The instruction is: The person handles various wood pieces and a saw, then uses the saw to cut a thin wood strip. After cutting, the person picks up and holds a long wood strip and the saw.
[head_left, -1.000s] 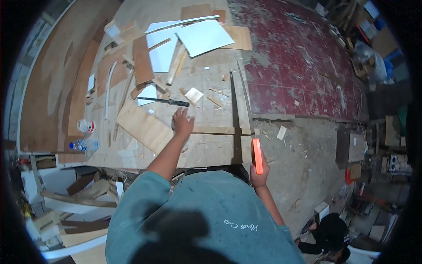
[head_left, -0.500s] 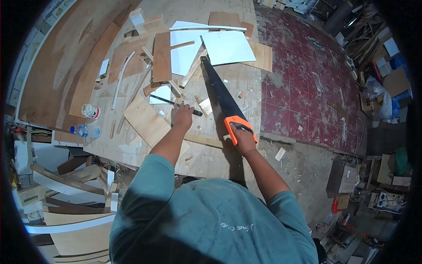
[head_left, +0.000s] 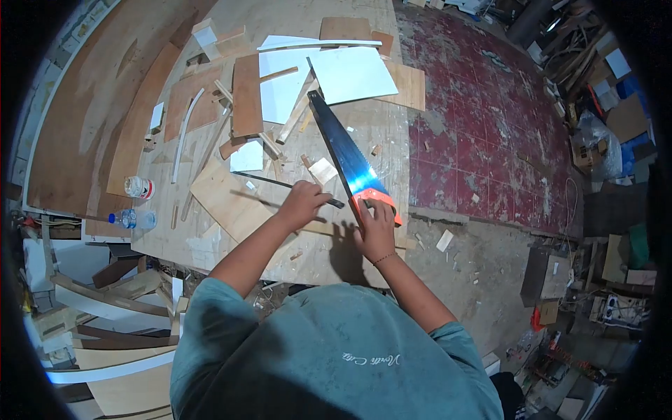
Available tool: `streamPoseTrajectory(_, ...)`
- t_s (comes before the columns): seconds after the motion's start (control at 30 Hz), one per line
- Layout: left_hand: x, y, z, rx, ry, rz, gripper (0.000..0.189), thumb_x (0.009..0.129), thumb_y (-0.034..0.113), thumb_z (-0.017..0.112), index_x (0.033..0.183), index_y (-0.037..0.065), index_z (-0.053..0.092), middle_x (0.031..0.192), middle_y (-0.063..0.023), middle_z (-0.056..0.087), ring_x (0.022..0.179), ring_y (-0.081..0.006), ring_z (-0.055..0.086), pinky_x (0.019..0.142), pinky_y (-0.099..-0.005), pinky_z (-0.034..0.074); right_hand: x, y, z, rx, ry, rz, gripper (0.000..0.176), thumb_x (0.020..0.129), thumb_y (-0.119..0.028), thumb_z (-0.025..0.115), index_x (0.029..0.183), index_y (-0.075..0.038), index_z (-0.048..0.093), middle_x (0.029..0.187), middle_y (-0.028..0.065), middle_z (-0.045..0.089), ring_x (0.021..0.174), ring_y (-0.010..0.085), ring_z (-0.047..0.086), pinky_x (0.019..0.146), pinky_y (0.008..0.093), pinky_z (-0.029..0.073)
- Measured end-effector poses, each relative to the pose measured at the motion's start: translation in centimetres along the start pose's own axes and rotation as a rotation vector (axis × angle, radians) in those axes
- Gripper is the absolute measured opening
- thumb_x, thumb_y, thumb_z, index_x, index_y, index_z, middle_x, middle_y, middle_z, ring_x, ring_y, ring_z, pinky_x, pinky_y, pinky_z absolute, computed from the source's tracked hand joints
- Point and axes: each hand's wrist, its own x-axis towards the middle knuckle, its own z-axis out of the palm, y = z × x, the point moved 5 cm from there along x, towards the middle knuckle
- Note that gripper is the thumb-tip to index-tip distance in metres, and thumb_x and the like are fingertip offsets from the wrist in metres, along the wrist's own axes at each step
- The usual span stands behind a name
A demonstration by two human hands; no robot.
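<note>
Orange-handled saw point(head_left: 379, 191), toothed blade point(head_left: 339, 143) slanting over workbench point(head_left: 175, 234), slim dark tool point(head_left: 262, 179) nearby, angled.

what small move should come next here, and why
I'd probably ease the slim tool a little leftward with the left hand: its black handle end juts out past the fingers toward the orange grip of the saw, where the right hand is, so the two look close to crowding.

The left hand point(head_left: 302, 203) grips a dark tool point(head_left: 263, 180) over the bench point(head_left: 322, 260). The right hand point(head_left: 378, 229) is on the orange handle of a saw point(head_left: 343, 147), its blade pointing toward white panels point(head_left: 350, 75). A jar point(head_left: 139, 187) stands near a bottle point(head_left: 132, 219).
</note>
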Motion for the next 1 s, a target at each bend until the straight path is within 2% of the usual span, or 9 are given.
streamPoseTrajectory(0.07, 0.4, 3.5, 0.3, -0.057, -0.044, 0.090, 0.024, 0.077, 0.013, 0.066, 0.100, 0.014, 0.067, 0.085, -0.0068, 0.056, 0.089, -0.0269, 0.055, 0.089, -0.0437, 0.039, -0.6, -1.4, 0.1, -0.059, -0.089, -0.051, 0.064, 0.077, -0.019, 0.067, 0.137, -0.010, 0.045, 0.129, 0.0159, 0.049, 0.125, 0.0334, 0.041, 0.109, 0.0514, 0.027)
streamPoseTrajectory(0.13, 0.7, 6.8, 0.6, -0.065, -0.052, 0.148, 0.023, 0.078, 0.015, 0.066, 0.100, 0.014, 0.067, 0.086, -0.0060, 0.057, 0.089, -0.0262, 0.055, 0.090, -0.0435, 0.038, -1.4, -1.3, 0.4, -0.089, -0.194, -0.022, 0.054, 0.083, -0.019, 0.063, 0.133, -0.009, 0.047, 0.117, 0.0180, 0.059, 0.112, 0.0333, 0.056, 0.099, 0.0500, 0.041)
streamPoseTrajectory(0.2, 0.9, 9.8, 0.9, -0.067, -0.041, 0.253, 0.021, 0.080, 0.019, 0.066, 0.100, 0.014, 0.066, 0.088, -0.0045, 0.059, 0.089, -0.0249, 0.055, 0.093, -0.0432, 0.037, -2.8, 0.3, 0.9, 0.093, -0.351, 0.304, 0.040, 0.087, -0.019, 0.058, 0.125, -0.008, 0.051, 0.096, 0.0201, 0.067, 0.088, 0.0370, 0.065, 0.077, 0.0492, 0.051)
streamPoseTrajectory(0.23, 0.7, 10.8, 1.2, -0.096, 0.031, 0.267, 0.024, 0.080, 0.024, 0.068, 0.101, 0.014, 0.064, 0.092, -0.0045, 0.060, 0.097, -0.0240, 0.056, 0.103, -0.0456, 0.032, -3.9, 1.2, 0.8, 0.092, -0.250, 0.217, 0.026, 0.090, -0.019, 0.054, 0.114, -0.007, 0.054, 0.083, 0.0216, 0.067, 0.073, 0.0406, 0.065, 0.063, 0.0510, 0.050)
streamPoseTrajectory(0.37, -0.2, 14.3, 2.4, -0.107, 0.106, 0.257, 0.039, 0.077, 0.030, 0.073, 0.108, 0.012, 0.059, 0.107, -0.0050, 0.058, 0.113, -0.0251, 0.052, 0.112, -0.0504, 0.021, -10.5, 4.0, 0.8, 0.150, -0.236, 0.297, 0.018, 0.091, -0.020, 0.054, 0.104, -0.007, 0.054, 0.083, 0.0227, 0.065, 0.078, 0.0409, 0.064, 0.067, 0.0502, 0.050)
streamPoseTrajectory(0.53, -0.5, 15.0, 5.5, -0.204, 0.142, 0.134, 0.054, 0.074, 0.031, 0.077, 0.118, 0.010, 0.053, 0.119, -0.0138, 0.052, 0.116, -0.0315, 0.049, 0.107, -0.0496, 0.029, -21.9, 7.9, 2.9, 1.054, 0.245, 0.800, 0.015, 0.093, -0.012, 0.051, 0.106, -0.004, 0.054, 0.068, 0.0026, 0.055, 0.059, 0.0124, 0.055, 0.052, 0.0292, 0.046)
streamPoseTrajectory(0.6, -0.5, 13.8, 9.3, -0.284, -0.136, -0.009, 0.055, 0.076, 0.029, 0.075, 0.121, 0.007, 0.053, 0.120, -0.0123, 0.051, 0.115, -0.0315, 0.049, 0.100, -0.0458, 0.038, -26.4, 9.8, 4.2, 0.981, 0.256, 0.885, 0.017, 0.094, -0.013, 0.050, 0.108, -0.004, 0.055, 0.067, 0.0009, 0.053, 0.057, 0.0110, 0.052, 0.050, 0.0278, 0.044)
streamPoseTrajectory(0.73, -0.1, 13.4, 13.7, -0.228, -0.232, 0.035, 0.056, 0.074, 0.024, 0.076, 0.122, 0.006, 0.054, 0.119, -0.0119, 0.053, 0.115, -0.0323, 0.049, 0.098, -0.0443, 0.041, -30.1, 9.8, 4.4, 0.979, 0.331, 1.056, 0.018, 0.096, -0.016, 0.049, 0.110, -0.006, 0.054, 0.063, -0.0022, 0.044, 0.050, 0.0079, 0.042, 0.046, 0.0246, 0.038)
streamPoseTrajectory(1.0, 0.4, 14.9, 16.3, 0.137, -0.108, 0.047, 0.066, 0.075, 0.035, 0.072, 0.131, 0.006, 0.052, 0.136, -0.0175, 0.044, 0.131, -0.0401, 0.032, 0.110, -0.0555, 0.021, -29.6, 8.3, 3.8, 1.184, 0.361, 1.050, 0.010, 0.095, -0.013, 0.046, 0.102, -0.006, 0.048, 0.063, 0.0014, 0.047, 0.049, 0.0112, 0.044, 0.047, 0.0261, 0.040)
